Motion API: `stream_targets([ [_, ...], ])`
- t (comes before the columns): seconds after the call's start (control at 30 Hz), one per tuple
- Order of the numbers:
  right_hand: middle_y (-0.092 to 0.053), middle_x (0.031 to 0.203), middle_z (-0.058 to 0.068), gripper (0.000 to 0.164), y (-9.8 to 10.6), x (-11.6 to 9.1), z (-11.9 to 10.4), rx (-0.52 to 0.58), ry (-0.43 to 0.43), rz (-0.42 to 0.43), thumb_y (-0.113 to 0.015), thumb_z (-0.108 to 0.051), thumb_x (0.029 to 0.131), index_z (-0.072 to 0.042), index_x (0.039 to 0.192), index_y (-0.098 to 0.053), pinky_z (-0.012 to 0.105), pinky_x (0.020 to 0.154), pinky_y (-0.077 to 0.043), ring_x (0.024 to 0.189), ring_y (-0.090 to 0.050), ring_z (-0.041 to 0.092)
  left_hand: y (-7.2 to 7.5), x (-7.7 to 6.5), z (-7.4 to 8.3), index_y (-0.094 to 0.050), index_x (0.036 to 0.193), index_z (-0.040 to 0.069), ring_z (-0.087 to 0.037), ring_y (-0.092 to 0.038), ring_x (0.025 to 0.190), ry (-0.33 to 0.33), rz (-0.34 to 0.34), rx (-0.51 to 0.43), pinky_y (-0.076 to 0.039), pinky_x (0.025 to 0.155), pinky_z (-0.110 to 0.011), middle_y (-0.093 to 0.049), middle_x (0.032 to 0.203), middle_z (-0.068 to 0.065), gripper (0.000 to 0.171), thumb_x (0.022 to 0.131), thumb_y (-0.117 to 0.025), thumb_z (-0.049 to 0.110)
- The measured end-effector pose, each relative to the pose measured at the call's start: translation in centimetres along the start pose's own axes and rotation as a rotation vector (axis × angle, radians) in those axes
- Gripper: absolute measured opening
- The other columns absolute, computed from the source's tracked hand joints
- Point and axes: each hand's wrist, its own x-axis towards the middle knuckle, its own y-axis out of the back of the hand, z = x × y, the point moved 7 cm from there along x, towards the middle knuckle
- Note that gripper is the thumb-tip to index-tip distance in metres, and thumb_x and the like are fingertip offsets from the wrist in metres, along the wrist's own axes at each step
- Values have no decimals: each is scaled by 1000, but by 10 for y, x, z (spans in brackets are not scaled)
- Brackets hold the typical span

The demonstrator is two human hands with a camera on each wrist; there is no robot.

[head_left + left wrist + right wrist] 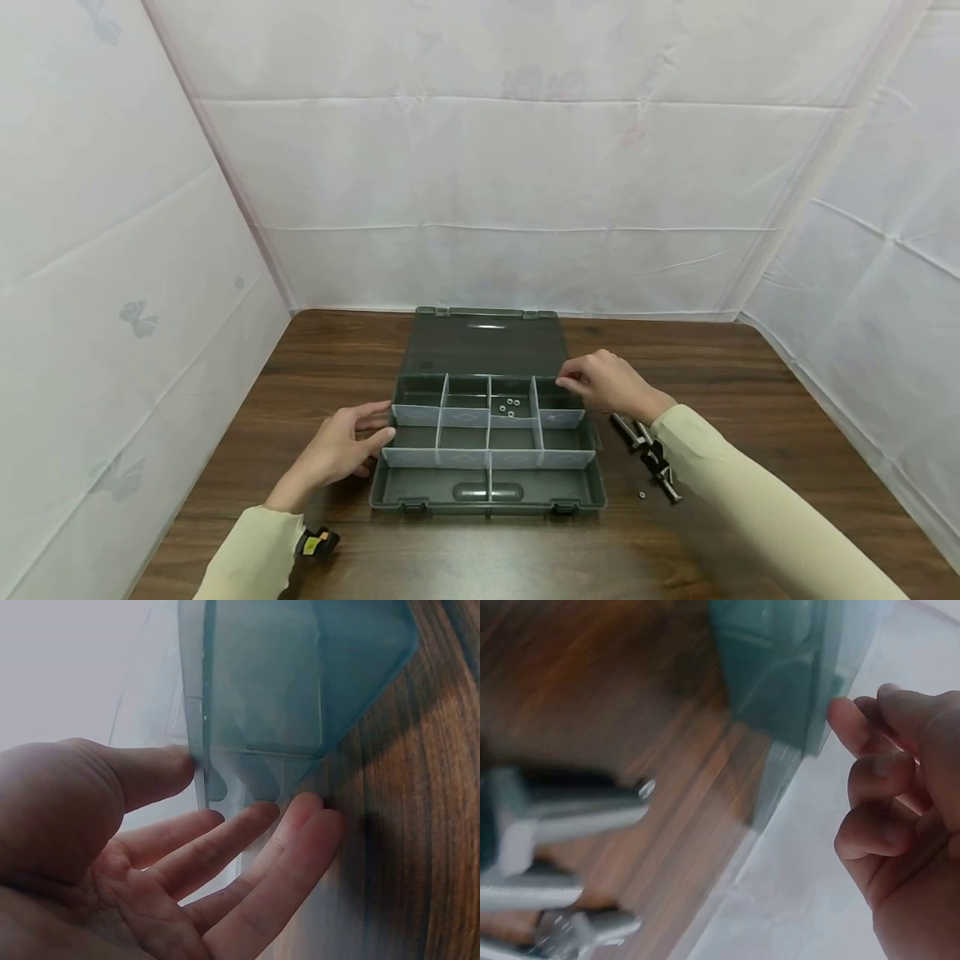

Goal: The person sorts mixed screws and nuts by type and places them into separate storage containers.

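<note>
A dark translucent compartment box [487,505] lies with its lid [483,346] folded back, pale dividers splitting it into several cells. Several small metal nuts [510,407] lie in a back-row cell, third from the left. My left hand [337,446] rests against the box's left side, thumb at the rim and loosely extended fingers along the outer wall. Over the back right corner is my right hand [611,383], fingers curled and thumb close to the index finger. Whether anything small sits between those fingertips is hidden in both the head and right wrist views.
Metal hardware pieces [654,461], silver and black, lie on the wooden table [337,358] right of the box, partly under my right forearm. A single nut [642,495] is on the table beside them. White cloth walls [525,167] surround the table's back and sides.
</note>
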Motion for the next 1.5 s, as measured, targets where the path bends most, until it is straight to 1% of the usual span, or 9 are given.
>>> stream_targets([
  [0.13,-74,92,-4,9,5,-12,13,-42,-41,45,-72,-17,99,-11,101,-79,33,68,-58,78,-68,8,0,-1,0,-47,152,0,-21,-71,81,-7,-7,3,-61,59,-37,-62,136,-27,57,102,-67,16],
  [0.27,-75,93,-4,6,6,-22,28,-65,-98,37,-74,-14,97,-14,98,-79,36,67,-59,79,-68,10,-1,0,0,-47,152,0,-21,-71,82,0,-9,4,-61,59,-37,-61,137,-27,57,102,-67,16],
  [0.43,-72,88,-5,7,1,-31,42,-88,-179,-56,-74,-11,94,-16,93,-79,36,61,-56,71,-63,7,-1,1,1,-47,152,-1,-23,-72,84,-7,-8,3,-61,59,-38,-61,137,-28,57,102,-67,17],
  [0.53,-71,83,-6,11,-4,-36,47,-77,-212,-122,-74,-8,94,-17,89,-79,33,56,-52,66,-60,5,-1,2,1,-47,151,-2,-23,-72,85,-15,-8,1,-61,59,-38,-61,137,-28,57,102,-67,18],
  [0.6,-71,81,-5,13,-6,-39,49,-70,-216,-146,-74,-7,94,-17,88,-79,32,55,-51,64,-60,5,-1,2,1,-47,151,-2,-23,-73,85,-16,-8,1,-61,59,-38,-61,137,-28,56,102,-67,17],
  [0.7,-73,82,-4,13,-7,-42,50,-68,-221,-151,-76,-7,93,-17,89,-80,31,54,-52,65,-62,5,-1,2,1,-48,151,-2,-23,-72,85,-13,-7,3,-61,59,-38,-61,136,-28,56,102,-67,18],
  [0.97,-72,81,-4,7,-7,-37,53,-133,-250,-165,-80,-9,90,-17,89,-81,36,56,-55,66,-64,10,-1,3,0,-48,151,-1,-22,-72,85,-3,-6,9,-61,59,-38,-61,137,-27,56,102,-67,19],
  [1.2,-67,79,-1,9,-10,-37,54,-163,-297,-181,-80,-8,89,-13,85,-73,39,55,-53,65,-62,15,-1,2,1,-48,151,0,-22,-72,86,6,-8,14,-61,59,-38,-61,137,-27,56,102,-67,19],
  [1.5,-66,78,0,9,-12,-37,54,-143,-303,-190,-78,-6,90,-12,85,-72,39,55,-52,65,-61,15,0,1,3,-48,151,-1,-22,-71,83,-3,-9,14,-61,60,-39,-62,136,-27,56,102,-67,18],
])
